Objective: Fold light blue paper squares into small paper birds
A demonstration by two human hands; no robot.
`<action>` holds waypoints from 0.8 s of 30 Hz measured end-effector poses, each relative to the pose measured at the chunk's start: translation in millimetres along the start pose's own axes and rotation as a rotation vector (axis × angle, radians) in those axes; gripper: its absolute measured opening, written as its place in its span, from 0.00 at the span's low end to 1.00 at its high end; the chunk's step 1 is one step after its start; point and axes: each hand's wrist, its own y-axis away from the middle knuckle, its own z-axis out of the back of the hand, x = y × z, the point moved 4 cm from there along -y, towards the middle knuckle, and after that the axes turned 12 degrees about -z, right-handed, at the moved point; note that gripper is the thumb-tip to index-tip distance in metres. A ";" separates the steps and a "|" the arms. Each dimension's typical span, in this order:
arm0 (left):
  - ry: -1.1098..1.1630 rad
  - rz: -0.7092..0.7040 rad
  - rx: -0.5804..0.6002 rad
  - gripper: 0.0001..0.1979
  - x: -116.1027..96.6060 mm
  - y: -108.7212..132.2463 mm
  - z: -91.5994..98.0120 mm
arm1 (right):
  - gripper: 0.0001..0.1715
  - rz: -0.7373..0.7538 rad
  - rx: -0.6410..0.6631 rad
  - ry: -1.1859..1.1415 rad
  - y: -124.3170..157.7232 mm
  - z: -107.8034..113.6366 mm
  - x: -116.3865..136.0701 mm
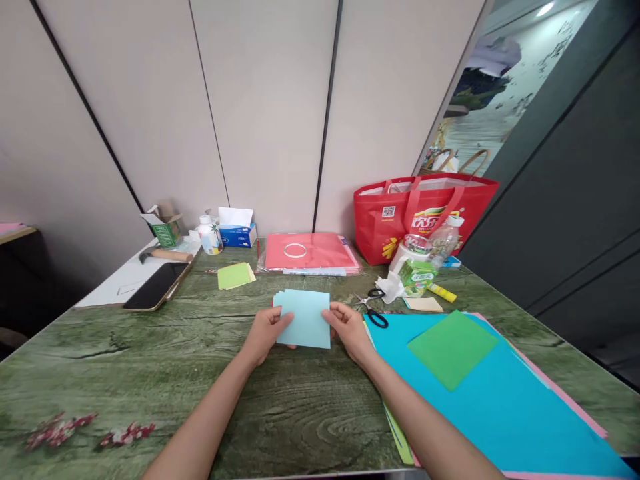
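Note:
Several light blue paper squares (306, 321) are held in a loose stack above the table, their left edges slightly fanned. My left hand (265, 333) pinches the stack at its left side, thumb on top and fingers underneath. At the right edge my right hand (350, 328) grips it the same way. A bit of red shows behind the stack's left edge; what it is I cannot make out. Black-handled scissors (374, 311) lie just beyond my right hand. Large blue sheets (500, 413) with a green square (454, 349) on top lie under and beside my right forearm.
At the back stand a red bag (380, 227), a clear bottle (445, 240), a green carton (418, 277) and a blue tissue box (238, 235). A packet of red paper (310, 252) lies ahead. Leftward are yellow-green squares (234, 275), a phone (157, 287) and a hammer (167, 255).

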 end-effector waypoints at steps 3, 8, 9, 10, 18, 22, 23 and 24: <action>-0.059 -0.031 0.009 0.21 -5.6 -0.2 0.4 | 0.20 -0.003 0.017 0.035 1.7 0.2 -0.3; -0.224 -0.107 -0.065 0.14 -5.7 2.4 -4.8 | 0.18 0.030 0.007 0.064 5.5 -1.9 3.2; -0.259 -0.122 -0.089 0.13 -5.2 3.0 -5.2 | 0.18 0.034 0.014 0.069 6.5 -3.3 4.0; -0.292 -0.138 -0.111 0.12 -5.2 3.6 -5.1 | 0.18 0.038 0.025 0.073 7.5 -4.9 4.9; -0.424 -0.237 -0.115 0.11 -11.2 9.2 -6.6 | 0.16 0.050 0.042 0.048 16.2 -13.6 8.1; -0.346 -0.217 -0.092 0.15 -9.9 10.5 -11.2 | 0.16 0.065 0.010 0.049 15.7 -10.4 6.6; -0.311 -0.203 -0.099 0.16 -9.6 10.0 -11.5 | 0.16 0.071 0.001 0.037 15.1 -8.8 6.4; -0.280 -0.188 -0.110 0.18 -9.4 9.2 -11.1 | 0.17 0.074 -0.005 0.019 14.3 -7.3 6.1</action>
